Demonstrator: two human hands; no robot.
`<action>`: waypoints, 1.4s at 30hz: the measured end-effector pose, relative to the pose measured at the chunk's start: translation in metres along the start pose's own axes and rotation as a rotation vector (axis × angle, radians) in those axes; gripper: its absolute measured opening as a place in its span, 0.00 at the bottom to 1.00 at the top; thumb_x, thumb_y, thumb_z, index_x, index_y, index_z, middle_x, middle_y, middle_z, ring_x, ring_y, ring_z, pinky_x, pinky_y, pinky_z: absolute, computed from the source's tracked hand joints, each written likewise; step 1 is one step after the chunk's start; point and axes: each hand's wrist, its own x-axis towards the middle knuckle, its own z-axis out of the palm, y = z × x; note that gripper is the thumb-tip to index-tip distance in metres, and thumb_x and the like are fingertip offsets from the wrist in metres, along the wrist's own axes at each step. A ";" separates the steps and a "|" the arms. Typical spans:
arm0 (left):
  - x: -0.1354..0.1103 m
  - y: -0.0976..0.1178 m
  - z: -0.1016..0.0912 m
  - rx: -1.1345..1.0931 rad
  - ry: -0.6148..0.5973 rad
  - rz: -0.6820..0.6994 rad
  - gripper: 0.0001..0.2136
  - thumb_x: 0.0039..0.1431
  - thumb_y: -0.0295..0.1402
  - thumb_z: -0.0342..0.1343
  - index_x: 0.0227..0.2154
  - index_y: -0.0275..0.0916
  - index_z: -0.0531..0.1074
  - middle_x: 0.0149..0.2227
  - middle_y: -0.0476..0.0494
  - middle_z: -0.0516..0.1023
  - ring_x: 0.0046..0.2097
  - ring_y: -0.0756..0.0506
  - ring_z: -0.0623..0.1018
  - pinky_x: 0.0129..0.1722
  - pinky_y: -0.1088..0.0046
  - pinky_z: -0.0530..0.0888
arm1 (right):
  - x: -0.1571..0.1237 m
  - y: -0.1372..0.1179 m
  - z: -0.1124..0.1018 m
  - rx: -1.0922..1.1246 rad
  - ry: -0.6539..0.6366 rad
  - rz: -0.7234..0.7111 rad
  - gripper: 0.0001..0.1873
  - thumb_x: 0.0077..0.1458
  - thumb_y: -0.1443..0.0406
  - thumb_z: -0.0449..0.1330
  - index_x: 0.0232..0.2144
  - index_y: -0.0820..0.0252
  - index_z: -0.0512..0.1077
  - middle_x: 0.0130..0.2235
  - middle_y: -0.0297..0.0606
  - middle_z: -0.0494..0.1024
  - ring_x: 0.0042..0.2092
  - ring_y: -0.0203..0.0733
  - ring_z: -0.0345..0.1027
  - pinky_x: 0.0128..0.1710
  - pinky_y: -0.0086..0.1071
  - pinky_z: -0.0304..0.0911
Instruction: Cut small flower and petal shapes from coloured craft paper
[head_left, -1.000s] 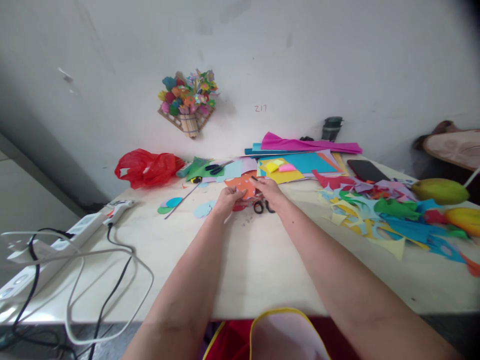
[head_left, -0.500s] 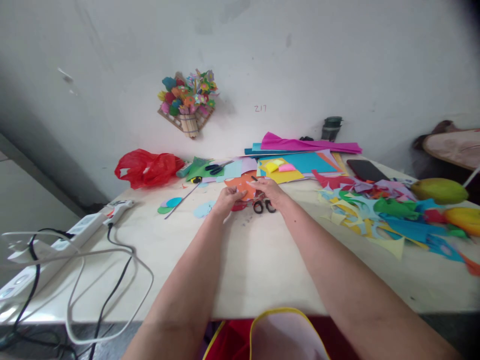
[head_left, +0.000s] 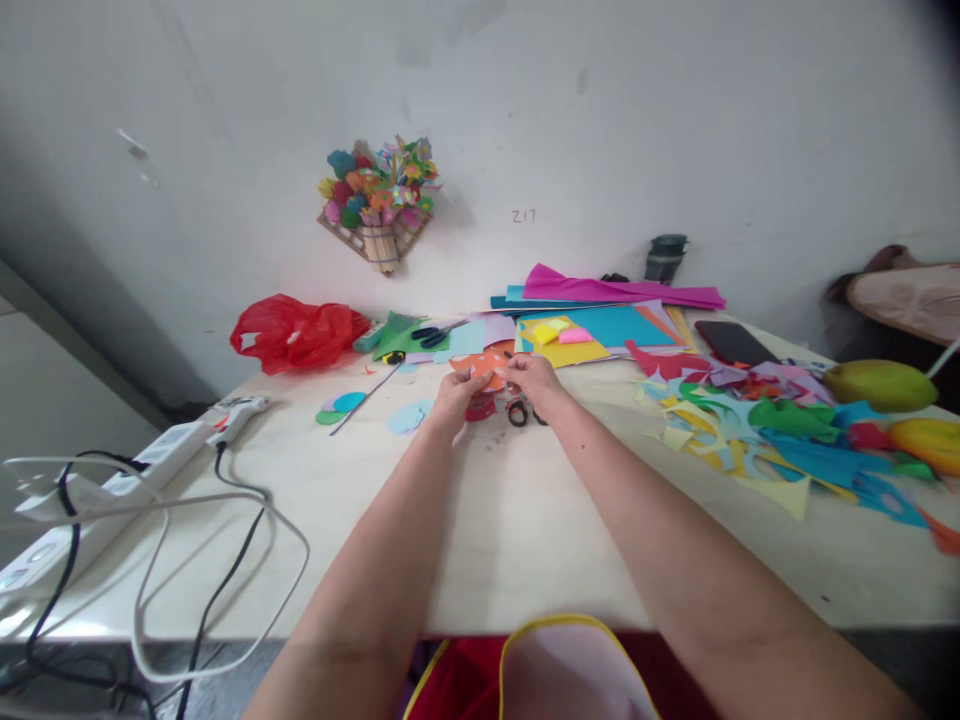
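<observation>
Both hands meet far out over the table, pinching an orange paper piece [head_left: 486, 366] between them. My left hand [head_left: 455, 396] is closed on its left edge, thumb on top. My right hand [head_left: 532, 380] is closed on its right side. Black-handled scissors [head_left: 519, 411] lie on the table just under my right hand, beside a small red scrap [head_left: 480, 409]. The middle of the orange paper is partly hidden by my fingers.
Stacked coloured paper sheets [head_left: 600, 322] lie behind the hands, with a second pair of scissors [head_left: 433, 335]. Paper offcuts [head_left: 780, 430] cover the right side, near a black phone [head_left: 731, 343] and a mango [head_left: 877, 382]. A red bag [head_left: 296, 332], power strip [head_left: 112, 490] and cables [head_left: 217, 580] are at left.
Both hands have drawn slightly closer together and lifted the orange paper a little; the view has shifted very slightly. Nothing else on the table has moved.
</observation>
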 end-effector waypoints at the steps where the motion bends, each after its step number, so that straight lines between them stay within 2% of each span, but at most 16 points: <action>1: 0.000 0.000 0.001 -0.012 0.009 -0.008 0.21 0.37 0.41 0.76 0.31 0.35 0.76 0.28 0.43 0.80 0.29 0.46 0.80 0.31 0.72 0.76 | -0.001 0.000 0.001 0.002 0.011 -0.006 0.15 0.39 0.62 0.70 0.16 0.58 0.66 0.17 0.26 0.66 0.21 0.31 0.57 0.23 0.27 0.57; 5: 0.000 -0.001 0.006 -0.045 0.063 -0.020 0.20 0.36 0.41 0.75 0.30 0.35 0.77 0.29 0.41 0.81 0.32 0.44 0.82 0.33 0.71 0.77 | -0.002 0.000 0.004 0.008 0.054 -0.014 0.16 0.40 0.62 0.70 0.16 0.58 0.66 0.18 0.26 0.65 0.23 0.31 0.58 0.24 0.27 0.57; 9: 0.001 -0.001 0.007 0.016 0.084 0.007 0.20 0.37 0.43 0.75 0.29 0.35 0.77 0.28 0.43 0.80 0.32 0.44 0.82 0.33 0.71 0.76 | -0.002 0.001 0.005 0.011 0.072 0.023 0.15 0.40 0.63 0.70 0.17 0.58 0.67 0.19 0.27 0.67 0.23 0.32 0.59 0.23 0.27 0.58; 14: 0.000 0.003 0.001 0.067 0.048 0.042 0.21 0.34 0.44 0.77 0.26 0.35 0.77 0.26 0.45 0.79 0.30 0.46 0.79 0.35 0.69 0.77 | -0.003 0.000 0.001 0.007 0.027 0.068 0.12 0.43 0.61 0.70 0.20 0.59 0.70 0.19 0.28 0.68 0.23 0.33 0.60 0.20 0.25 0.55; 18: -0.002 0.003 -0.001 0.077 0.014 0.024 0.22 0.32 0.44 0.78 0.25 0.33 0.77 0.27 0.42 0.79 0.27 0.48 0.77 0.31 0.71 0.75 | -0.002 -0.001 -0.003 -0.033 0.009 0.073 0.10 0.45 0.62 0.68 0.21 0.59 0.72 0.16 0.27 0.67 0.20 0.31 0.57 0.19 0.25 0.53; 22: -0.003 0.002 0.002 0.028 -0.011 -0.002 0.21 0.32 0.42 0.78 0.25 0.33 0.76 0.26 0.42 0.79 0.26 0.49 0.77 0.28 0.73 0.74 | -0.001 -0.001 -0.003 -0.106 0.040 0.030 0.09 0.45 0.65 0.64 0.19 0.59 0.70 0.15 0.27 0.66 0.19 0.31 0.55 0.20 0.26 0.51; 27: -0.005 0.003 0.007 -0.075 0.036 -0.034 0.21 0.32 0.39 0.77 0.28 0.34 0.77 0.28 0.42 0.80 0.29 0.47 0.80 0.32 0.71 0.77 | -0.003 0.000 0.004 -0.057 0.027 -0.021 0.10 0.46 0.65 0.64 0.18 0.58 0.68 0.16 0.27 0.66 0.20 0.31 0.54 0.21 0.27 0.50; 31: -0.001 0.000 0.006 -0.096 0.083 0.002 0.19 0.34 0.37 0.77 0.27 0.34 0.76 0.27 0.44 0.79 0.28 0.48 0.80 0.33 0.72 0.78 | -0.005 -0.003 0.003 -0.079 0.016 0.000 0.11 0.49 0.64 0.64 0.19 0.57 0.67 0.17 0.28 0.67 0.20 0.31 0.55 0.21 0.26 0.52; 34: 0.002 -0.001 0.004 -0.071 0.111 0.040 0.18 0.37 0.39 0.77 0.25 0.35 0.75 0.27 0.45 0.79 0.30 0.47 0.81 0.35 0.72 0.78 | -0.003 -0.012 -0.009 -0.319 0.041 0.016 0.08 0.54 0.63 0.62 0.24 0.58 0.71 0.21 0.32 0.73 0.23 0.35 0.64 0.25 0.29 0.60; 36: 0.002 -0.001 0.002 -0.071 0.125 0.054 0.19 0.37 0.40 0.77 0.26 0.35 0.75 0.28 0.44 0.80 0.32 0.45 0.82 0.37 0.70 0.79 | -0.002 -0.021 -0.018 -0.698 0.079 -0.025 0.05 0.56 0.64 0.62 0.28 0.58 0.75 0.28 0.38 0.79 0.32 0.42 0.74 0.33 0.32 0.66; 38: 0.002 0.000 0.000 -0.077 0.146 0.071 0.20 0.38 0.41 0.77 0.28 0.35 0.76 0.29 0.43 0.81 0.34 0.44 0.83 0.39 0.67 0.80 | -0.004 -0.030 -0.025 -1.108 0.045 -0.007 0.04 0.55 0.64 0.65 0.31 0.58 0.79 0.38 0.45 0.84 0.45 0.51 0.78 0.43 0.38 0.68; 40: 0.001 0.001 -0.001 -0.080 0.171 0.082 0.20 0.38 0.41 0.77 0.29 0.35 0.76 0.30 0.43 0.81 0.33 0.44 0.83 0.40 0.66 0.81 | -0.007 -0.039 -0.027 -1.377 -0.047 0.079 0.09 0.54 0.62 0.67 0.37 0.60 0.81 0.45 0.52 0.84 0.51 0.58 0.77 0.48 0.42 0.68; 42: 0.001 0.001 -0.002 -0.078 0.191 0.077 0.19 0.39 0.40 0.77 0.29 0.34 0.76 0.30 0.43 0.82 0.33 0.44 0.83 0.41 0.65 0.81 | -0.011 -0.044 -0.023 -1.507 -0.128 0.149 0.17 0.53 0.58 0.69 0.43 0.61 0.82 0.49 0.56 0.83 0.54 0.60 0.76 0.49 0.42 0.68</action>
